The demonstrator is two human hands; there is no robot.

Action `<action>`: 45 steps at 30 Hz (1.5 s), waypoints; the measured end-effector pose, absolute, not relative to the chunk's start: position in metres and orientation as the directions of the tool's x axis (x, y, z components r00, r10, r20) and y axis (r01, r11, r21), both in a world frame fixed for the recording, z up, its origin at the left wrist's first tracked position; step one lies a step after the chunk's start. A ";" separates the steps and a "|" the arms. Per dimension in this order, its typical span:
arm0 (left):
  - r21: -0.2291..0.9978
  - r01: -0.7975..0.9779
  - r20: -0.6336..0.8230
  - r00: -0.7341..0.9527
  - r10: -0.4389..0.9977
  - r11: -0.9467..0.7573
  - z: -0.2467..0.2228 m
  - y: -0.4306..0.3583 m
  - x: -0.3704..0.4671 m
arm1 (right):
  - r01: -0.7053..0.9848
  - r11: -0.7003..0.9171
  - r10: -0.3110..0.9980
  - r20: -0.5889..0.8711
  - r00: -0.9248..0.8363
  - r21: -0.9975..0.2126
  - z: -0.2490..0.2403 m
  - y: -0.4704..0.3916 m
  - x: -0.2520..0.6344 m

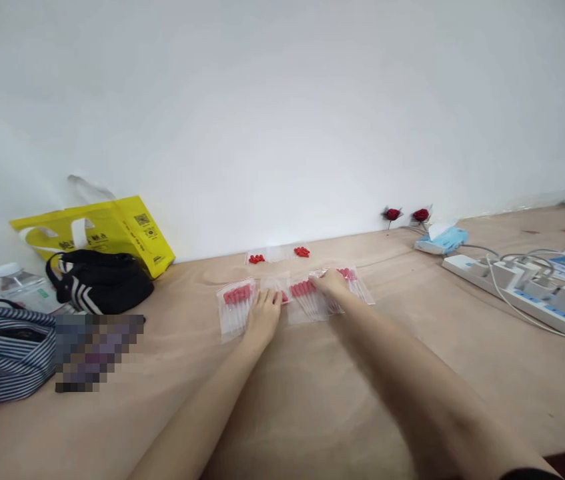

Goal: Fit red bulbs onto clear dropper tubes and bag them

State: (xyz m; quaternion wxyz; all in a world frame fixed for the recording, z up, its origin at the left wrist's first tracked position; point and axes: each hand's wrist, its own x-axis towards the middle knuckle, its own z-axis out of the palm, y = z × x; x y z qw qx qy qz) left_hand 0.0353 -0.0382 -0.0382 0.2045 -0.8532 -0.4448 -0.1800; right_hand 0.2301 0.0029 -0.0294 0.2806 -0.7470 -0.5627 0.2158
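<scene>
Several clear plastic bags of red-tipped sticks lie in a row on the table. My left hand (265,312) rests on the middle of the row, its fingers over a bag with red tips (285,297), just right of the leftmost bag (236,312). Over the right part of the row, my right hand (331,285) has its fingers closed at the top edge of a bag (307,300); what they pinch is too small to make out. The rightmost bag (359,285) lies beside that hand. Behind the row are two small bags of red pieces (256,259), (301,252).
A yellow bag (147,233), a black pouch (112,283), a plastic jar (27,290) and a striped bag (7,353) stand at left. Right are two dark red flowers (392,215), a tissue pack (442,240) and a power strip with cables (517,293).
</scene>
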 end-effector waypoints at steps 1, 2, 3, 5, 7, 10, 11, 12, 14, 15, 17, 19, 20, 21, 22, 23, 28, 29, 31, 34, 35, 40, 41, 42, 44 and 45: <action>-0.187 0.830 0.501 0.541 0.676 -0.525 -0.040 -0.044 0.036 | 0.707 -0.221 0.959 -0.018 0.283 -0.672 -0.029 0.009 0.228; -0.181 0.822 0.511 0.548 0.662 -0.541 -0.043 -0.051 0.036 | 0.693 -0.227 0.958 -0.027 0.287 -0.684 -0.030 0.014 0.227; -0.170 0.808 0.519 0.560 0.646 -0.564 -0.046 -0.059 0.035 | 0.678 -0.227 0.958 -0.034 0.286 -0.700 -0.030 0.019 0.225; -0.091 0.745 0.565 0.585 0.582 -0.661 -0.051 -0.075 0.032 | 0.639 -0.212 0.962 -0.044 0.268 -0.740 -0.031 0.024 0.224; 0.023 0.668 0.610 0.580 0.539 -0.744 -0.054 -0.088 0.029 | 0.587 -0.179 0.970 -0.044 0.237 -0.790 -0.030 0.024 0.225; 0.141 0.619 0.626 0.549 0.554 -0.773 -0.054 -0.098 0.024 | 0.492 -0.096 0.982 -0.002 0.187 -0.865 -0.022 0.015 0.231; 0.164 0.619 0.622 0.539 0.568 -0.768 -0.054 -0.098 0.024 | 0.460 -0.060 0.985 0.022 0.172 -0.886 -0.018 0.010 0.234; 0.182 0.621 0.616 0.532 0.581 -0.762 -0.053 -0.097 0.023 | 0.431 -0.024 0.986 0.048 0.157 -0.902 -0.014 0.003 0.238; 0.209 0.622 0.601 0.527 0.601 -0.755 -0.051 -0.095 0.024 | 0.381 0.047 0.987 0.102 0.126 -0.924 -0.007 -0.011 0.246; 0.221 0.620 0.595 0.526 0.608 -0.753 -0.051 -0.094 0.024 | 0.347 0.105 0.985 0.147 0.095 -0.932 -0.004 -0.018 0.250; 0.242 0.621 0.591 0.514 0.621 -0.745 -0.049 -0.094 0.024 | 0.257 0.271 0.961 0.278 -0.010 -0.928 -0.005 -0.035 0.256; 0.260 0.642 0.599 0.478 0.642 -0.721 -0.047 -0.095 0.024 | 0.184 0.447 0.894 0.427 -0.140 -0.875 -0.012 -0.052 0.261; 0.268 0.658 0.604 0.454 0.655 -0.704 -0.046 -0.096 0.024 | 0.174 0.516 0.853 0.482 -0.202 -0.839 -0.017 -0.061 0.262; 0.274 0.675 0.607 0.431 0.667 -0.685 -0.046 -0.097 0.025 | 0.186 0.564 0.818 0.513 -0.259 -0.805 -0.024 -0.069 0.264; 0.274 0.688 0.607 0.418 0.676 -0.672 -0.045 -0.099 0.025 | 0.206 0.601 0.790 0.532 -0.306 -0.773 -0.030 -0.077 0.265; 0.267 0.694 0.605 0.420 0.677 -0.669 -0.044 -0.100 0.026 | 0.224 0.628 0.766 0.541 -0.346 -0.746 -0.036 -0.083 0.266; 0.089 0.574 0.597 0.623 0.505 -0.814 -0.044 -0.103 0.032 | 0.267 0.665 0.725 0.518 -0.454 -0.697 -0.054 -0.103 0.267; 0.054 0.540 0.603 0.653 0.459 -0.840 -0.045 -0.103 0.033 | 0.270 0.662 0.726 0.509 -0.463 -0.699 -0.056 -0.103 0.267; 0.018 0.486 0.613 0.685 0.393 -0.874 -0.044 -0.105 0.034 | 0.269 0.653 0.732 0.497 -0.467 -0.708 -0.058 -0.103 0.268; 0.011 0.423 0.622 0.707 0.338 -0.906 -0.043 -0.108 0.038 | 0.260 0.634 0.747 0.491 -0.448 -0.728 -0.061 -0.099 0.267; 0.008 0.414 0.629 0.706 0.326 -0.910 -0.042 -0.109 0.040 | 0.258 0.628 0.753 0.491 -0.438 -0.734 -0.062 -0.098 0.266; -0.082 0.463 0.706 0.652 0.276 -0.883 -0.047 -0.108 0.050 | 0.242 0.620 0.760 0.495 -0.420 -0.747 -0.065 -0.095 0.261; -0.111 0.472 0.717 0.647 0.258 -0.875 -0.048 -0.107 0.050 | 0.243 0.630 0.751 0.499 -0.432 -0.738 -0.065 -0.095 0.262; -0.139 0.477 0.723 0.647 0.240 -0.868 -0.049 -0.106 0.048 | 0.254 0.647 0.737 0.505 -0.449 -0.719 -0.064 -0.096 0.263; -0.186 0.480 0.720 0.660 0.213 -0.857 -0.050 -0.103 0.043 | 0.306 0.710 0.687 0.527 -0.501 -0.634 -0.062 -0.098 0.268; -0.201 0.474 0.711 0.673 0.205 -0.857 -0.050 -0.102 0.040 | 0.345 0.748 0.653 0.538 -0.533 -0.566 -0.061 -0.100 0.271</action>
